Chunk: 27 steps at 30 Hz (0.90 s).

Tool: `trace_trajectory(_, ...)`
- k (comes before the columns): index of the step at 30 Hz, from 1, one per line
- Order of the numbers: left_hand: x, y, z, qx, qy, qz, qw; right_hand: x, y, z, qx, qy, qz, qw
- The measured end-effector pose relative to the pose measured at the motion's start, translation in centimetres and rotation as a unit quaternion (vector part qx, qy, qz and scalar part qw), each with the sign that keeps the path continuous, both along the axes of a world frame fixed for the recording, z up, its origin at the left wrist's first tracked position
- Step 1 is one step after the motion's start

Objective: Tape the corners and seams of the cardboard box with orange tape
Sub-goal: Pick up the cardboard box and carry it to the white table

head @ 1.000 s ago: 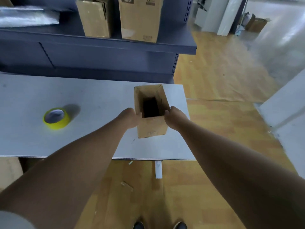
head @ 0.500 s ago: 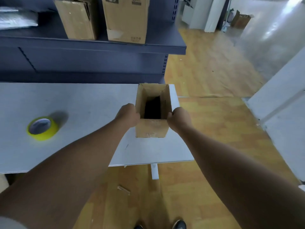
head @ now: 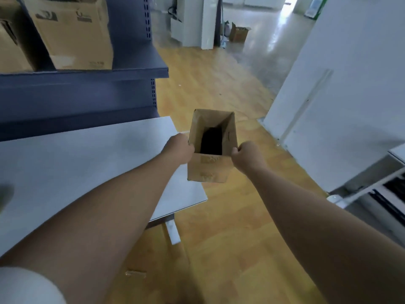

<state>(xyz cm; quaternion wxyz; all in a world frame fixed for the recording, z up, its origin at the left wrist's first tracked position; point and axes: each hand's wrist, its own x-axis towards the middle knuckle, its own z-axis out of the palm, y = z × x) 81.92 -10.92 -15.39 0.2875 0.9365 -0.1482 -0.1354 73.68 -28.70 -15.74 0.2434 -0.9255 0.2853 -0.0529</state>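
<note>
A tall, narrow cardboard box [head: 208,170] with its top open is held upright between both hands, past the right end of the white table [head: 76,163] and over the floor. My left hand [head: 178,148] grips its left side near the rim. My right hand [head: 246,155] grips its right side near the rim. The inside of the box is dark and I cannot see its bottom. No tape roll is in view; only a dark blur shows at the left edge.
A dark blue shelving unit [head: 87,84] stands behind the table with large cardboard boxes [head: 72,34] on its shelf. A white wall panel [head: 341,95] rises on the right, with a white metal frame [head: 372,194] below it. Wooden floor [head: 219,227] lies underneath.
The box has been lifted off the table and carried to the right, past the table's end. The view swung right, so the yellow tape roll has left the frame.
</note>
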Motion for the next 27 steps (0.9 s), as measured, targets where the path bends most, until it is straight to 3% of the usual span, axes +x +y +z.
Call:
trace_trajectory(7, -6.5, -10.8, 2.0, 0.006, -0.008, -0.106, 0.994, -9.8, -9.2, 1.4, 0.015, -0.017, -0.076, 0.997)
trace_trajectory(11, -12.7, -17.7, 3.0, 0.053, -0.04, -0.172, 0.983, -17.4, -14.9, 2.1, 0.036, -0.027, -0.124, 0.991)
trace_trajectory(20, -28.7, -33.8, 3.7, 0.108, -0.06, -0.329, 0.936, -36.8, -27.3, 2.6, 0.047, -0.037, -0.236, 0.97)
trace_trajectory(27, -38.0, -44.6, 4.9, 0.109, -0.136, -0.42, 0.891, -48.5, -34.6, 3.0, 0.052, -0.068, -0.342, 0.936)
